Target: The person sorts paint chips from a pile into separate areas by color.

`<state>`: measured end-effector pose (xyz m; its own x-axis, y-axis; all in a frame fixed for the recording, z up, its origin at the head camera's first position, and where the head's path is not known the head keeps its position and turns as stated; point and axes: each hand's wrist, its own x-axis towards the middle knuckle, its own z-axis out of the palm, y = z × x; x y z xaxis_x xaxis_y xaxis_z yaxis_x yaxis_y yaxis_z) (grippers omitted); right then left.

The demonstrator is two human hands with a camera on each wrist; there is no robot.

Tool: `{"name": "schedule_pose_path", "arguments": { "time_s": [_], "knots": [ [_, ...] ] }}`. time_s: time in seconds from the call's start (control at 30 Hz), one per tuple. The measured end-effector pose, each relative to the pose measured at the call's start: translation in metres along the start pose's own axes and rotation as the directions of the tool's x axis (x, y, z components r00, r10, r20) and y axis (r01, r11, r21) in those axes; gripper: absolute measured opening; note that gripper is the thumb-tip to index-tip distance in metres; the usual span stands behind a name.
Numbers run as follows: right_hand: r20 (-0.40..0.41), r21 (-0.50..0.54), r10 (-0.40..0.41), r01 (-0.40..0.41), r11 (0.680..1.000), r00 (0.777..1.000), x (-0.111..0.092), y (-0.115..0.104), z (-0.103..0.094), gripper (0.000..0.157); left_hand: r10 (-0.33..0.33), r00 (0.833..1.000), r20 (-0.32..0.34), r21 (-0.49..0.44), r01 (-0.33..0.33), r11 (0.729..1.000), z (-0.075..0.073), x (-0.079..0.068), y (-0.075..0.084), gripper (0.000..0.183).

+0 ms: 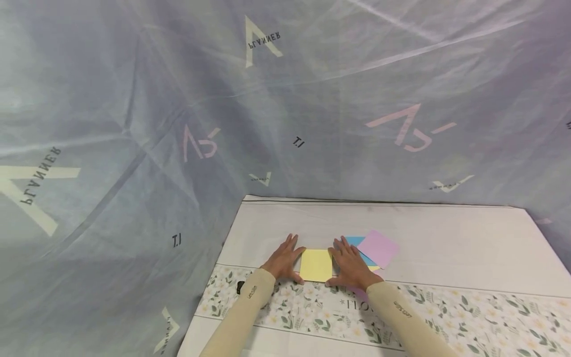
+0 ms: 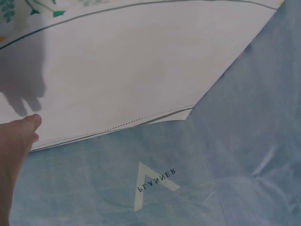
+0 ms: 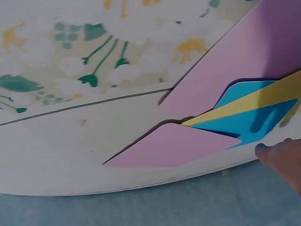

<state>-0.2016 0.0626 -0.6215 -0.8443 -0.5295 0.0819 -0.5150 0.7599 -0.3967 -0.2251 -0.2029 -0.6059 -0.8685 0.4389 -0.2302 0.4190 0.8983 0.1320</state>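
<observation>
Yellow square paper sheet [image 1: 316, 265] lies on the white tablecloth with a floral band [image 1: 455, 243] in the head view, between my left hand [image 1: 282, 262] and right hand [image 1: 351, 264], both open, thumbs and fingers spread at its side edges. From the left wrist, my fingertips [image 2: 34, 121] point across the cloth. From the right wrist, I extend a fingertip [image 3: 263, 151] near a blue paper sheet [image 3: 268, 112].

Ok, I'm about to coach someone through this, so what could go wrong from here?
The yellow square sheet lies between the left hand and right hand, so an uneven push might skew or buckle it.

In the head view, the right hand partly covers the blue sheet; sliding sideways could disturb it and the pink sheet overlapping it.
</observation>
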Motion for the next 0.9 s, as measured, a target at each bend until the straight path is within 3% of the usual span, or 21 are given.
{"name": "schedule_pose_path", "arguments": {
  "time_s": [0.6, 0.9],
  "knots": [
    [0.014, -0.036, -0.02, 0.021, 0.999, 1.0, 0.0074, -0.0053, 0.0078, 0.104, -0.067, 0.997, 0.036, 0.007, 0.067, 0.998, 0.0023, -0.0032, -0.0061, 0.115],
    [0.024, -0.008, -0.022, 0.022, 1.0, 0.999, 0.0094, -0.0055, 0.0061, 0.102, -0.064, 0.998, 0.029, -0.005, 0.064, 0.998, 0.003, -0.0026, -0.0094, 0.117]
  ]
}}
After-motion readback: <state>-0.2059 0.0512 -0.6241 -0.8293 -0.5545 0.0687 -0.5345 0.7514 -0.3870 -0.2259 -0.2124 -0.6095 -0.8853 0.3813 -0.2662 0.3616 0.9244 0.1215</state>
